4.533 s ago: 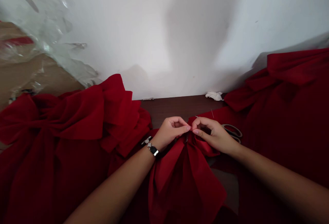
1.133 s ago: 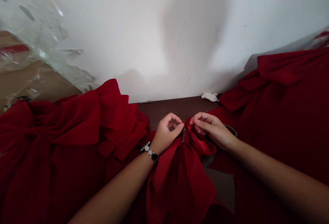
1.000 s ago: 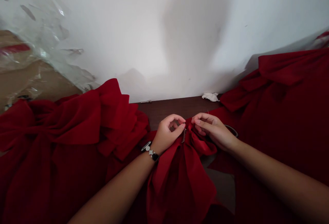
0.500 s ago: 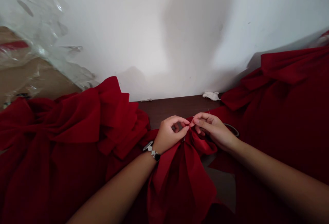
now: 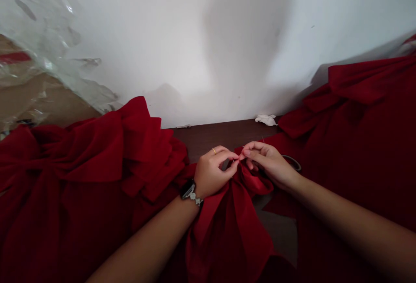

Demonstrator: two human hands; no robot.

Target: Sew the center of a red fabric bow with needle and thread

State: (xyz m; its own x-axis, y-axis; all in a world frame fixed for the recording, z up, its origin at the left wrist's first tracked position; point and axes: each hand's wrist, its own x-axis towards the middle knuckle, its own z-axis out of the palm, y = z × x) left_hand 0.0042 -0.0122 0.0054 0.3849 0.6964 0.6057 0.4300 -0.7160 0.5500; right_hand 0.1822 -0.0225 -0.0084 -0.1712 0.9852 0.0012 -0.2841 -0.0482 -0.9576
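Heaps of made-up bows flank the dark table (image 5: 221,134), a left pile (image 5: 81,153) and a right pile (image 5: 364,122), so a good many look finished. Between them lies the red bow (image 5: 230,226), loops folded and tails hanging toward the person. Its middle is gathered but, I'd judge, not yet fastened. The left hand (image 5: 212,174) and right hand (image 5: 269,165) both pinch that gathered middle, fingertips touching. The scissors (image 5: 294,161) lie just behind the right hand. Whether a needle sits between the fingers, I cannot tell.

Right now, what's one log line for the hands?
left hand: pinches red bow at gathered middle | right hand: pinches same spot | scissors: partly hidden behind right hand
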